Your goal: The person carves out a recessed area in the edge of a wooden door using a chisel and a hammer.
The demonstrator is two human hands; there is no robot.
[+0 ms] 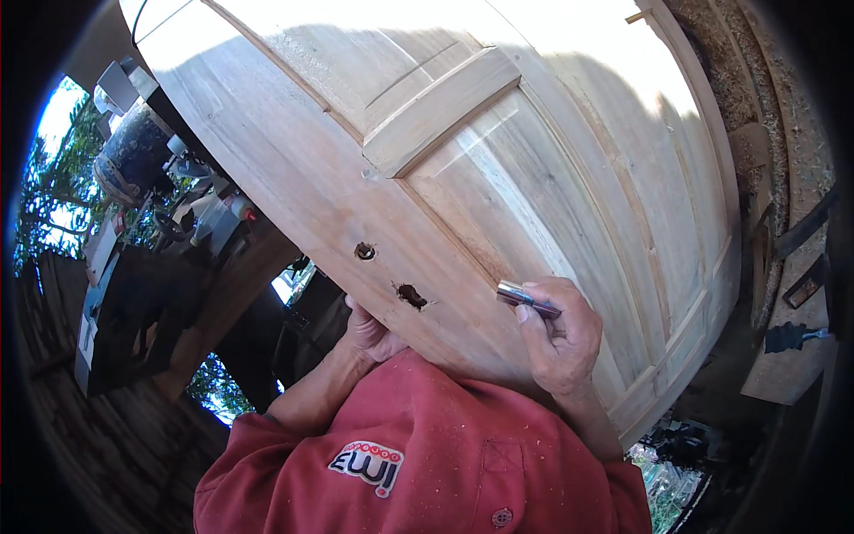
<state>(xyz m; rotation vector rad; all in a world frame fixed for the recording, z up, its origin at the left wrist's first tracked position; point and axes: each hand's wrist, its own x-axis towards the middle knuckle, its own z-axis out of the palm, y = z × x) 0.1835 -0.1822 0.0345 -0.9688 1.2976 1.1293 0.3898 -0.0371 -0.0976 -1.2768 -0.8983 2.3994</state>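
Observation:
A large pale wooden door (463, 303) with raised panels lies in front of me, its near edge against my red shirt. Two rough-edged cutouts pierce its plain side board: a small round hole (365, 252) and a longer keyhole-like hole (411, 296). My right hand (566, 338) is closed around a short cylinder (527, 297) with a shiny metal end and a dark reddish body; its exact kind does not show. This cylinder is over the corner of a recessed panel. At the door's near left edge, my left hand (369, 336) grips the board, some fingers hidden beneath it.
On the left, a machine with a dark rounded motor (133, 156) stands beside a bench. Wood shavings (738, 76) lie at the far right. A dark-bristled brush (787, 336) rests on a board at the right. Sunlight glares across the door's far end.

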